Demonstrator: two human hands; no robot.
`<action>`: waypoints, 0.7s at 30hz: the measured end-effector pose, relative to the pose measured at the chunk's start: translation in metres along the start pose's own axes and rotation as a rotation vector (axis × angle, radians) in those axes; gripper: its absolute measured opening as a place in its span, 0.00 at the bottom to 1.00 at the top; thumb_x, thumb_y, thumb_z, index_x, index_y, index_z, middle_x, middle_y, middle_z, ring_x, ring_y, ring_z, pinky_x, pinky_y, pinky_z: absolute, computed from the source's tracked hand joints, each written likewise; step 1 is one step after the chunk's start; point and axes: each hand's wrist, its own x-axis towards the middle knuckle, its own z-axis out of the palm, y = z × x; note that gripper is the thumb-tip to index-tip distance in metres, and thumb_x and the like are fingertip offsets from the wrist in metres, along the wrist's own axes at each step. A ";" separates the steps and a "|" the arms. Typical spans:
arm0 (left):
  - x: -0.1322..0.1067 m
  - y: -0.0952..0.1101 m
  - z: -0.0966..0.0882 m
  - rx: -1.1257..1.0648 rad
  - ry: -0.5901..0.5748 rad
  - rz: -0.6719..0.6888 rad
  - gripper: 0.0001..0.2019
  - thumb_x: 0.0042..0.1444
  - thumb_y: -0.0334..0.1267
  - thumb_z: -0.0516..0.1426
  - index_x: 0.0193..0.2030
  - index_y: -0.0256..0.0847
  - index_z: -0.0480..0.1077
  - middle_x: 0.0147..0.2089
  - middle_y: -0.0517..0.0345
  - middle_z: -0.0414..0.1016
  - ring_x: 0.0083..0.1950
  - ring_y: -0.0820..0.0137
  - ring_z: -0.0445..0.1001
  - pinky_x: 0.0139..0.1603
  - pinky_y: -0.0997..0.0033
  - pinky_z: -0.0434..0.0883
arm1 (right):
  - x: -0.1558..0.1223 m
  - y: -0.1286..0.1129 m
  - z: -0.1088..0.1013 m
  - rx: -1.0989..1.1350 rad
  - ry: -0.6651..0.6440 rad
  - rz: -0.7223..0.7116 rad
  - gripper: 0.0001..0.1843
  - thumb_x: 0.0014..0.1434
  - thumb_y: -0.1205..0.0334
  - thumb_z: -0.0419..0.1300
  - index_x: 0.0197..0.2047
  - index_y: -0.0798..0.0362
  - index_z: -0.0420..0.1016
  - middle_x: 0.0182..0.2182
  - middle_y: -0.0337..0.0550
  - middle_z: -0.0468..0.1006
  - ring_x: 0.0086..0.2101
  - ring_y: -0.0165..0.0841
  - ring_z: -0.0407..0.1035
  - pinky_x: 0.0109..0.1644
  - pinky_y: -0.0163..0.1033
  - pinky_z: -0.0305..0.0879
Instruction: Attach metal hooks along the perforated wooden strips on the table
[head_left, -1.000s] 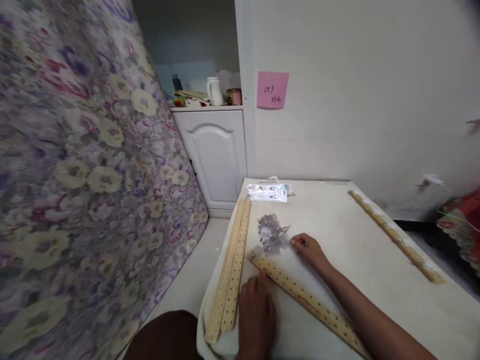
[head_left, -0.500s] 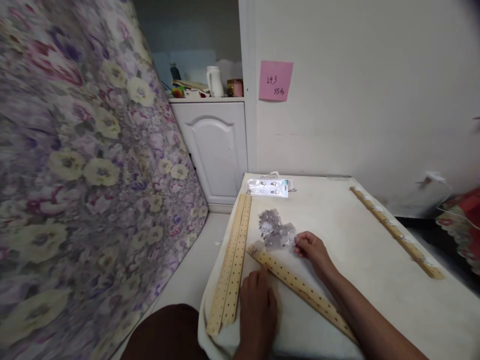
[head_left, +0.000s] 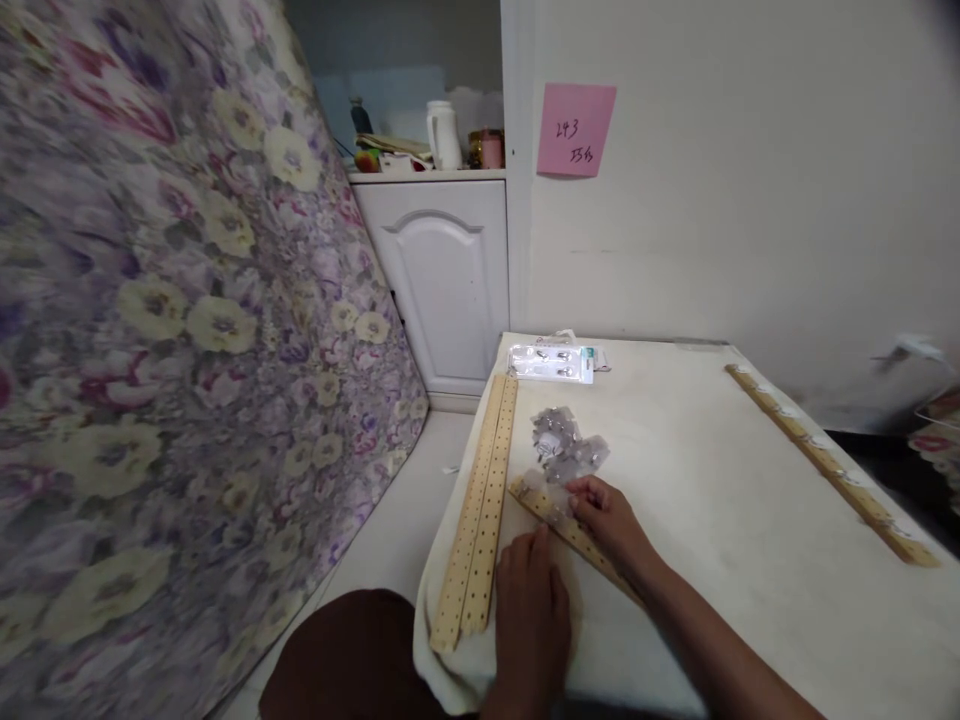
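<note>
One perforated wooden strip (head_left: 577, 540) slants across the near part of the table. My left hand (head_left: 534, 590) lies by its near edge, fingers stretched forward, fingertips touching the strip. Over the strip's far end, my right hand (head_left: 606, 512) pinches a small clear plastic piece (head_left: 555, 498); its exact kind is hard to make out. Just beyond lies a pile of similar clear plastic pieces (head_left: 559, 440) with shiny metal bits. Left of my left hand, two more perforated strips (head_left: 480, 510) lie side by side.
A clear blister pack (head_left: 551, 363) of metal hooks lies at the table's far edge. Along the right side runs a wooden strip (head_left: 832, 470) with whitish pieces spaced along it. A flowered curtain (head_left: 187, 350) hangs left; a white cabinet (head_left: 450, 280) stands beyond the table.
My right hand has moved from the pile's right side toward me and left, bringing a clear plastic piece over the slanted strip. My left hand stays by the strip. The view has shifted slightly.
</note>
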 end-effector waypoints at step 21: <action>0.001 0.008 -0.005 0.052 -0.101 -0.024 0.25 0.56 0.25 0.46 0.61 0.37 0.59 0.52 0.47 0.66 0.52 0.61 0.62 0.55 0.55 0.60 | -0.002 0.004 -0.002 -0.224 0.069 -0.030 0.09 0.49 0.58 0.57 0.35 0.51 0.72 0.23 0.37 0.74 0.26 0.33 0.67 0.30 0.36 0.60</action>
